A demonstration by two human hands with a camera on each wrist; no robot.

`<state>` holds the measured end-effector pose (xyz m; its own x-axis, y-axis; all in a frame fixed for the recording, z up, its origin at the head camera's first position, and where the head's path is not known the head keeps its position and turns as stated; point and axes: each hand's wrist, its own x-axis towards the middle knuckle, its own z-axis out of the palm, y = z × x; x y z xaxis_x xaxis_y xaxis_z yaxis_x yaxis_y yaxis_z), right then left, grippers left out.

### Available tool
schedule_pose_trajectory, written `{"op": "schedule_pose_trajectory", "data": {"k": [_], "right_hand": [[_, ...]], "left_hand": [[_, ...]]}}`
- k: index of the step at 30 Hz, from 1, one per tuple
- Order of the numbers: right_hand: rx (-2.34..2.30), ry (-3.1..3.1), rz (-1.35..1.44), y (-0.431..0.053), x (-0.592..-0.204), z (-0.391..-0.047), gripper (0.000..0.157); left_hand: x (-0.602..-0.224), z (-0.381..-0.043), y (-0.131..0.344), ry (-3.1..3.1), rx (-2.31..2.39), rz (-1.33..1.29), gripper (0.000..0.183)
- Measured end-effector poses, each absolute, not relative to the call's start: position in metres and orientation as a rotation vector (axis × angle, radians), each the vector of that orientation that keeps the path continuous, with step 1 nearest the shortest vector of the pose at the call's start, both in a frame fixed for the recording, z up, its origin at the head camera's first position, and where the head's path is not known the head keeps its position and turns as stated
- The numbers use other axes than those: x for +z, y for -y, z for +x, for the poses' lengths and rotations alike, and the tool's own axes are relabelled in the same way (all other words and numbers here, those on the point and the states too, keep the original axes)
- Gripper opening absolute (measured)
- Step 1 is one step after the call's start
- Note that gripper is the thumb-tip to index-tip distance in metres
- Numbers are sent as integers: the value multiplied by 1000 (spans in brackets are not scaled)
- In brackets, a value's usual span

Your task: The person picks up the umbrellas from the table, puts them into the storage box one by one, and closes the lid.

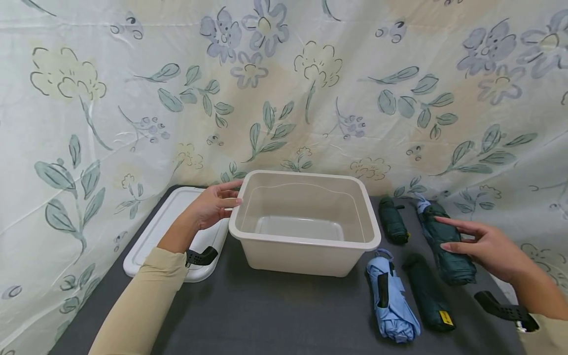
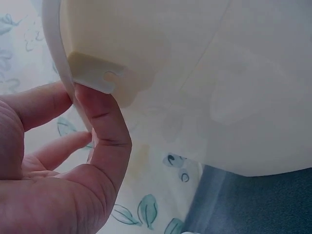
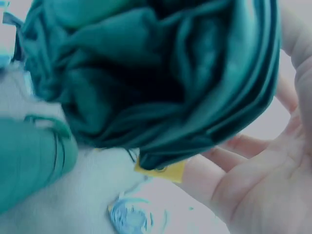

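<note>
A beige plastic bin (image 1: pixel 293 256) stands upright on the dark table, nothing inside it. My left hand (image 1: pixel 217 204) pinches its left rim; the left wrist view shows the fingers (image 2: pixel 109 141) bent against the rim's underside. At the far right, my right hand (image 1: pixel 483 246) grips a folded dark green umbrella (image 1: pixel 450 251) with a light blue strap at its far end. Close up, the umbrella's bunched fabric (image 3: pixel 146 87) fills much of the right wrist view, a yellow tag (image 3: pixel 165 171) beside it. Left of this hand lie a folded light blue umbrella (image 1: pixel 395 310) and a dark green sleeved umbrella (image 1: pixel 426 291).
A smaller dark green rolled bundle (image 1: pixel 393 222) lies right of the bin. To the bin's left a white lid (image 1: pixel 173 241) rests flat. Behind everything hangs a floral curtain (image 1: pixel 284 113), meeting the back edge of the dark tabletop (image 1: pixel 275 315).
</note>
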<state>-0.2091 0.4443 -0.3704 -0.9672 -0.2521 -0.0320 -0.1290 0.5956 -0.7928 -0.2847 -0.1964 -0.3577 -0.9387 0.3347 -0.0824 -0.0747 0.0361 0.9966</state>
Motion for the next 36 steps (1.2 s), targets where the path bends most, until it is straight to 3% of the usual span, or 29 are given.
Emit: {"op": "schedule_pose_trajectory", "data": {"k": [36], "right_hand": [[-1689, -2298, -325, -320, -284, -247, 71]], "left_hand": [[-359, -287, 194, -1963, 2029, 233, 66]]}}
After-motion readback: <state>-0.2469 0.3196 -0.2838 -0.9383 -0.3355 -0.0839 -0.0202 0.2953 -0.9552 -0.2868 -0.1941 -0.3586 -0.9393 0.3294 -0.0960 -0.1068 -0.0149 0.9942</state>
